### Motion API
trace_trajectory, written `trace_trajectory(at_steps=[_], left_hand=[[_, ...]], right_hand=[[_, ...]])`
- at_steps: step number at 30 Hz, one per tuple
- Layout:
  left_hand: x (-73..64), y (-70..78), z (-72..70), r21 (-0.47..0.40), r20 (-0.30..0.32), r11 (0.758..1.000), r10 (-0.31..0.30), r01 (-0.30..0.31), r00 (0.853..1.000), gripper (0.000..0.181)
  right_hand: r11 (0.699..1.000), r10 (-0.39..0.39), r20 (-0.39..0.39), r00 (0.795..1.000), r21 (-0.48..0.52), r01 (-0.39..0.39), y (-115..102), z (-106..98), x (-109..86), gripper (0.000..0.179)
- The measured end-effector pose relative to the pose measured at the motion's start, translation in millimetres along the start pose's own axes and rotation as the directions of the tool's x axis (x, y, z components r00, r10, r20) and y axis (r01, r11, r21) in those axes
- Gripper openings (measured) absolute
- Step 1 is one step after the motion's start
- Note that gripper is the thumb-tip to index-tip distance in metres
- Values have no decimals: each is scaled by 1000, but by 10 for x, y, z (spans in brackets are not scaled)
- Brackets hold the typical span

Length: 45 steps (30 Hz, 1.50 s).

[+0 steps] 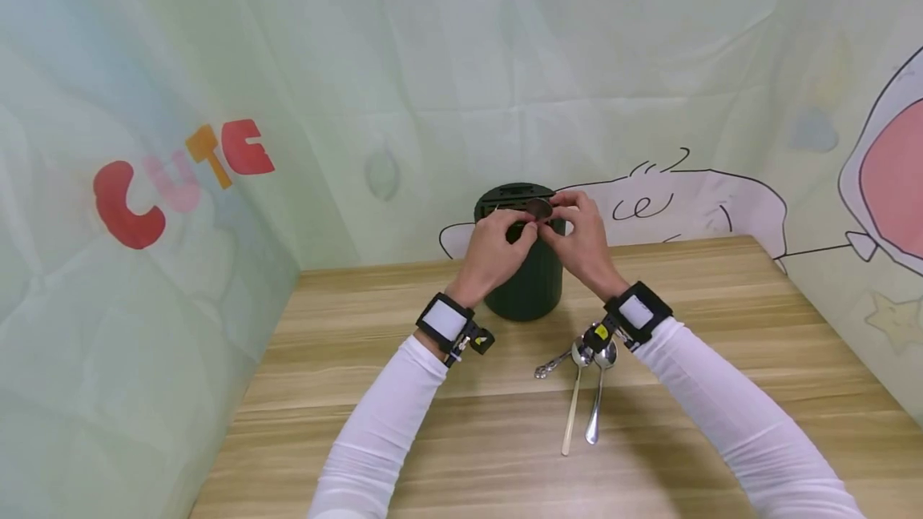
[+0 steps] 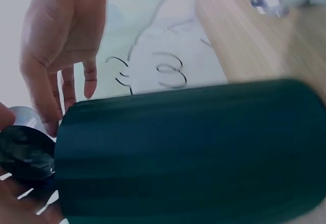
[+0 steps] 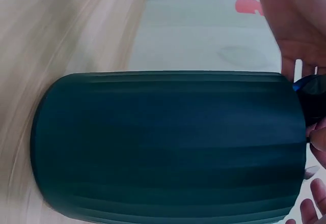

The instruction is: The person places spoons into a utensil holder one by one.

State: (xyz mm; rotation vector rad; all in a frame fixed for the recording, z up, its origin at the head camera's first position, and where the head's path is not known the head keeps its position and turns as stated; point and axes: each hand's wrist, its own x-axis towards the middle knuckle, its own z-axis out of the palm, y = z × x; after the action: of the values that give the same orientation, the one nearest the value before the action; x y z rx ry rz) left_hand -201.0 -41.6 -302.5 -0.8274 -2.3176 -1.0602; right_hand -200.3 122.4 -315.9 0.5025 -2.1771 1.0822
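Note:
A dark green ribbed container with a slotted top stands upright at the back of the table. At its top edge, both hands meet around a spoon, its dark bowl facing up. My left hand pinches the spoon from the left, thumb and forefinger close to the bowl. From the other side my right hand pinches it with fingertips. In the left wrist view the spoon's bowl lies against the container's rim. Fingers and container hide the spoon's handle.
Several spoons lie on the wooden table before the container: one with a cream handle, a silver one and an ornate handle, partly under the right wrist. A printed cloth hangs behind and beside the table.

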Motion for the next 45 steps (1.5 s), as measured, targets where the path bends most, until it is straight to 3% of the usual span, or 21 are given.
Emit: trace_trajectory(at_steps=[4,13,23,29,34,38,42,45], left_hand=[[-14,30,-20,66,-1,998,8,-8,1000,31],[-37,9,-26,8,14,997,-74,74,997,40],[-46,28,-30,0,34,997,-71,71,997,45],[-72,17,-43,-14,20,1000,-24,24,1000,48],[-81,80,-95,1,-62,997,75,-75,995,53],[-109,203,-189,26,-146,977,212,-210,966,58],[-178,344,-292,52,-193,921,389,-387,901,60],[-262,420,-339,57,-199,878,477,-475,856,59]], right_hand=[[1000,-11,-5,1000,-8,11,14,24,-10,10],[998,-46,-30,999,-49,44,2,32,-4,10],[997,38,52,998,-70,-35,-19,13,-26,14],[998,21,79,997,-53,-17,-41,-17,-55,20],[998,-48,85,995,-32,51,-92,-125,-86,43],[993,-105,66,992,-41,108,-197,-284,-119,62],[977,-192,39,981,-90,195,-313,-474,-193,75],[948,-277,33,960,-151,279,-359,-592,-295,79]])
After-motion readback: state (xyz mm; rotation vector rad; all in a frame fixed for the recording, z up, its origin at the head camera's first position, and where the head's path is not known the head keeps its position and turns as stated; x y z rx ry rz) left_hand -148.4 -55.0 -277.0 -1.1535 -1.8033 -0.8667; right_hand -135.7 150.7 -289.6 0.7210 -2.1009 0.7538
